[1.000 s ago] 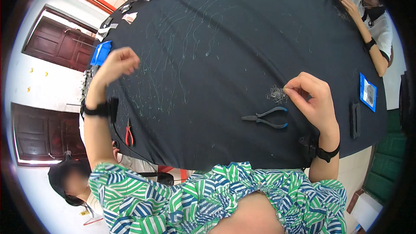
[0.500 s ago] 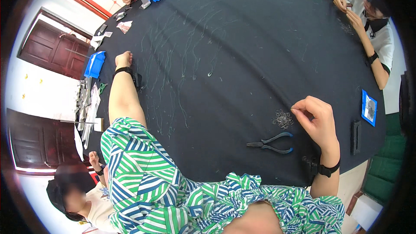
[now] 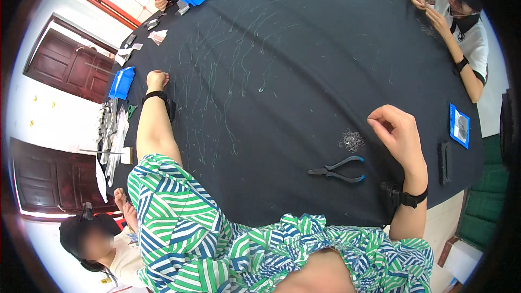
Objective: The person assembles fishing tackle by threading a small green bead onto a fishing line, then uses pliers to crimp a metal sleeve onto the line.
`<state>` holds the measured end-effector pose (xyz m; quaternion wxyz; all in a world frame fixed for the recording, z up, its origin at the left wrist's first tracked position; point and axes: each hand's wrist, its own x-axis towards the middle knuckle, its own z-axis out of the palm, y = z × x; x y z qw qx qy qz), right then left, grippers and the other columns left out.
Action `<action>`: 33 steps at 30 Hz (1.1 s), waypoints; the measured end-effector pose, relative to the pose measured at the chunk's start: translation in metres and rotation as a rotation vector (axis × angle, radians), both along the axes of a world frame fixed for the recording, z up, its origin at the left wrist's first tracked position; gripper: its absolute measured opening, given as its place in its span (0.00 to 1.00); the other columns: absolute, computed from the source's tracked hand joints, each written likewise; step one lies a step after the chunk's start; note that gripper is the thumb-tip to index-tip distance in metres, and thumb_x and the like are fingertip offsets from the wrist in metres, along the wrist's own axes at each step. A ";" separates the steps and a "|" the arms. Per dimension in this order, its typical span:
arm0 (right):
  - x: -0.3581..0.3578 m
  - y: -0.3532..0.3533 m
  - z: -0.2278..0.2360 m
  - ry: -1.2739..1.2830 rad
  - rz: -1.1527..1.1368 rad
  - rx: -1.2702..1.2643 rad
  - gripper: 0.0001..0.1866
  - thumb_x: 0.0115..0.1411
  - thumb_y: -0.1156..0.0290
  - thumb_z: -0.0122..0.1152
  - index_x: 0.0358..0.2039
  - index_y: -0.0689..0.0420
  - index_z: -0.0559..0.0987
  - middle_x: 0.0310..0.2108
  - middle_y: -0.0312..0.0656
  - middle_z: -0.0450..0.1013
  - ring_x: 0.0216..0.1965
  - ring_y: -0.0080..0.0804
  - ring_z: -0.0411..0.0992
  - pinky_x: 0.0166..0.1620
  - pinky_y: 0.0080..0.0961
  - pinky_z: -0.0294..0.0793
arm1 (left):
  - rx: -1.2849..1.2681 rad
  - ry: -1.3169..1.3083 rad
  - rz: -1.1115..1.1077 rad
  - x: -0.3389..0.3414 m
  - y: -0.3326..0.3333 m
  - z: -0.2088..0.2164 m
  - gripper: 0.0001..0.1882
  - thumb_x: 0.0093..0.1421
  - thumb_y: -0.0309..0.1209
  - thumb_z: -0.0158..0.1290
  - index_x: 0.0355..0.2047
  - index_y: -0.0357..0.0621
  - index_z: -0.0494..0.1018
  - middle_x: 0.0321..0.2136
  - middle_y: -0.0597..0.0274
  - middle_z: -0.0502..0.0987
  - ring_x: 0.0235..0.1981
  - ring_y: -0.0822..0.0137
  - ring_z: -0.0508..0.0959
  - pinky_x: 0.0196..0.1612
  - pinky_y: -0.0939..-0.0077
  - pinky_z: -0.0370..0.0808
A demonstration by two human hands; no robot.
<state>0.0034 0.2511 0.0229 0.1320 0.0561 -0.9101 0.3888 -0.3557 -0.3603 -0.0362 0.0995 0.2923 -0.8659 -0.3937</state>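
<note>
My left arm reaches far over the black cloth, and my left hand [image 3: 157, 80] is closed with the fingers curled in. Whatever it may hold is too small to see. Beside it lie several thin green threads [image 3: 228, 76], spread lengthwise over the cloth. My right hand [image 3: 395, 129] pinches thumb and forefinger together above the cloth at the right; anything between the tips cannot be made out. Just below those fingertips is a small heap of thin, curved metal pieces [image 3: 351, 141] that look like hooks. Pliers with blue-tipped handles [image 3: 337, 170] lie nearer me, jaws pointing left.
On the right lie a blue-edged packet [image 3: 459, 126] and a black bar-shaped object [image 3: 445, 163]. A blue bin [image 3: 121, 82], green scissors [image 3: 131, 110] and white strips [image 3: 113, 135] line the left edge. Co-workers sit at the far left, far right and near left, around the black-covered table [image 3: 282, 179].
My right hand has lifted slightly farther from the heap, still pinched. My left hand stays closed in nearly the same place. The whole view has shifted a little.
</note>
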 end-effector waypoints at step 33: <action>-0.026 0.071 -0.065 0.035 -0.247 0.131 0.10 0.57 0.68 0.58 0.40 0.52 0.81 0.36 0.41 0.73 0.39 0.36 0.73 0.43 0.30 0.71 | 0.706 -0.515 -1.558 0.345 0.348 0.076 0.13 0.64 0.29 0.52 0.46 0.35 0.73 0.35 0.59 0.80 0.37 0.73 0.79 0.40 0.80 0.75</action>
